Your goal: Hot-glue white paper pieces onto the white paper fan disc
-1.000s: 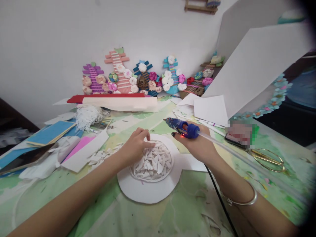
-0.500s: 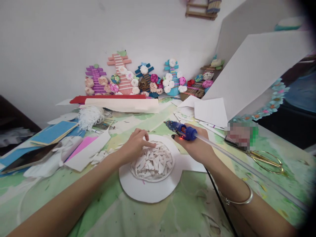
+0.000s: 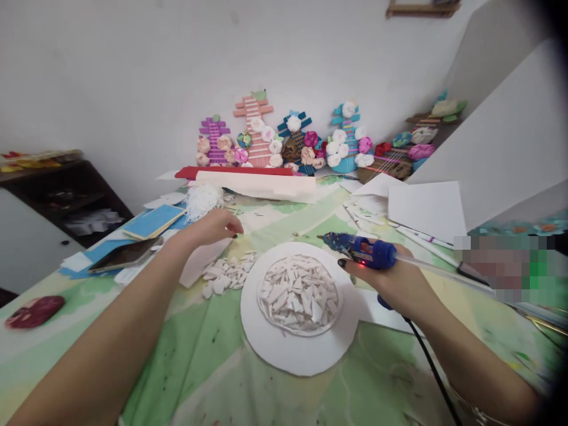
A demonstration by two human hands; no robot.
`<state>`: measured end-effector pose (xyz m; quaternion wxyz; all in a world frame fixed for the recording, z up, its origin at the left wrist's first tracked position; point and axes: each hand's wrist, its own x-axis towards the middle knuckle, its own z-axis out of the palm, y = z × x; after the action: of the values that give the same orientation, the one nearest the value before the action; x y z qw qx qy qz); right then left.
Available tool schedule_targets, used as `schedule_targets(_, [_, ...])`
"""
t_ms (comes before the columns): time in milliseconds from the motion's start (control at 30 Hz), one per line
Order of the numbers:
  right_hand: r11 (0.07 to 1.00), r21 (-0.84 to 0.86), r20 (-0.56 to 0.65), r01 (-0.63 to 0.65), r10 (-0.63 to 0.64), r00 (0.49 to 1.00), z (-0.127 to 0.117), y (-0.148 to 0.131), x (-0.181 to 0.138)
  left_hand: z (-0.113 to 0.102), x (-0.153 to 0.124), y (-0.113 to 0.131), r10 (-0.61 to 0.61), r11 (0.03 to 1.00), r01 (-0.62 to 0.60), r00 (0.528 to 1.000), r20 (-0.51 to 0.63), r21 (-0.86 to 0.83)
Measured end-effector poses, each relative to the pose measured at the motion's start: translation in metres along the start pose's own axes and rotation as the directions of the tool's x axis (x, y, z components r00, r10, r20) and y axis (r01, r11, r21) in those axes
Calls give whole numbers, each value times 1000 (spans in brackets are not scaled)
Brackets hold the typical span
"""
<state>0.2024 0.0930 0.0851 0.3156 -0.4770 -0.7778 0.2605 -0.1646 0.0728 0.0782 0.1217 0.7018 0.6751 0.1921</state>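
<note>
A white paper disc [image 3: 284, 349] lies on the table in front of me, its middle covered with a round patch of small white paper shards [image 3: 299, 293]. My right hand [image 3: 393, 281] grips a blue glue gun [image 3: 361, 251] just right of the disc, nozzle pointing left, a red light glowing on it. My left hand [image 3: 208, 228] hovers up and left of the disc, above a loose pile of white paper pieces [image 3: 226, 273], fingers curled downward; whether they hold anything is hidden.
Colourful stick-and-paper-flower crafts [image 3: 306, 142] line the wall. A rolled red and cream sheet [image 3: 252, 180] lies before them. Blue and white card sheets [image 3: 151, 222] sit at left, white papers [image 3: 426, 207] and pens at right. The glue gun's black cord [image 3: 432, 373] trails toward me.
My left hand lifted off the shard-covered disc and moved up-left to above the loose pile of paper pieces. The camera turned left. The right hand kept holding the glue gun.
</note>
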Motion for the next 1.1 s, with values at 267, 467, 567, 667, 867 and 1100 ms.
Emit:
schedule_targets(267, [999, 49, 133, 2, -8, 991, 2, -2, 0, 10, 0, 18, 12, 999, 2, 950, 313, -45])
schedule_targets(467, [1000, 10, 146, -12, 10, 989, 4, 0, 0, 14, -4, 21, -115, 992, 79, 903, 414, 103])
schedule_targets(567, [1000, 11, 148, -14, 12, 989, 4, 0, 0, 17, -4, 21, -109, 993, 76, 902, 417, 95])
schedule_targets(667, [1000, 6, 138, -22, 21, 990, 4, -2, -1, 19, -3, 23, -109, 993, 80, 900, 423, 85])
schedule_targets(867, [999, 45, 127, 25, -31, 991, 4, -3, 0, 17, -4, 27, -94, 995, 68, 905, 416, 77])
schedule_targets(1100, [998, 55, 136, 20, -28, 990, 5, 3, 2, 16, -4, 27, -82, 995, 50, 918, 387, 91])
